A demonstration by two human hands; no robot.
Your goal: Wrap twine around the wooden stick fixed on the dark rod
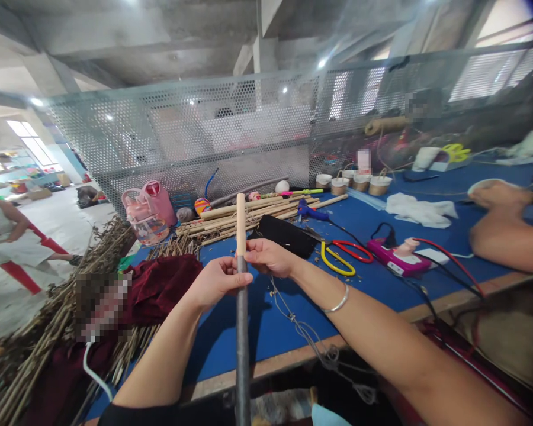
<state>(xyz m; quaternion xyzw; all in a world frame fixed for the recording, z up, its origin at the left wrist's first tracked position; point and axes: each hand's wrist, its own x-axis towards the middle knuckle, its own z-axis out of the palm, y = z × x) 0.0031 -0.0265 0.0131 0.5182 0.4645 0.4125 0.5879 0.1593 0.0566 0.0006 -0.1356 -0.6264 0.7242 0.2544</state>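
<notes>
Upright in front of me stands a long stick [241, 222], bare pale wood at the top and covered in dark grey below. My left hand [217, 283] is closed round the grey part, thumb across its front. At the line between wood and grey, my right hand [269, 255] pinches the stick with bent fingers. A thin grey cord [308, 331] hangs in loops below my right wrist; whether its end is in my fingers is hidden. Behind my right hand lie a black cloth [284, 235] and scissors [337, 257] with yellow and red handles.
Wooden sticks [257, 213] and a blue glue gun [311, 210] lie on the blue table [217, 349]. A purple power strip [400, 258] with cables and a co-worker's arm [506, 231] are at right. Dark red cloth [160, 290] and dry stalks [57, 319] lie left.
</notes>
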